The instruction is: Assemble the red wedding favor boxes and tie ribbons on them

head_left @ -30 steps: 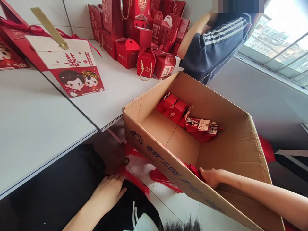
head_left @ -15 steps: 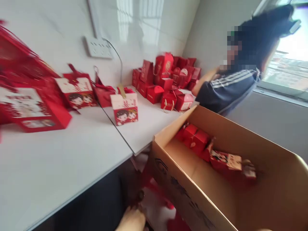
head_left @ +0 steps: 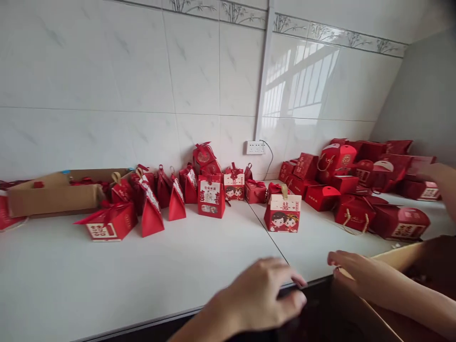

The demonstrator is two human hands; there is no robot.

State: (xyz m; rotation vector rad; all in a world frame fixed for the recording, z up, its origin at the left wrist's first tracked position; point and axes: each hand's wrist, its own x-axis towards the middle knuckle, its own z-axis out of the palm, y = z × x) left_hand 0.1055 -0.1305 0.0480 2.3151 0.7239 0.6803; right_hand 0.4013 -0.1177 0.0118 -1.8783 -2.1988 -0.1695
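Observation:
My left hand [head_left: 261,294] hangs over the table's front edge, its fingers apart and loosely bent, with nothing in it. Over the near corner of a big cardboard box [head_left: 399,254] at lower right, the fingers of my right hand [head_left: 351,268] curl on the rim. Closest beyond my hands on the white table [head_left: 228,251] stands a red and cream gift box [head_left: 285,213] with a cartoon couple and a gold ribbon. What lies inside the cardboard box is mostly dark or hidden by my right arm.
Red gift boxes [head_left: 211,195] line the table's back, beside a shallow cardboard tray [head_left: 53,199] on the left. More red boxes [head_left: 337,159] are piled at right, where another person's arm [head_left: 443,183] reaches in. A socket strip [head_left: 255,147] is on the wall.
My view has swung left, bringing more table into sight. My left hand has come up from below the table edge, and my right hand now shows on the cardboard box's corner.

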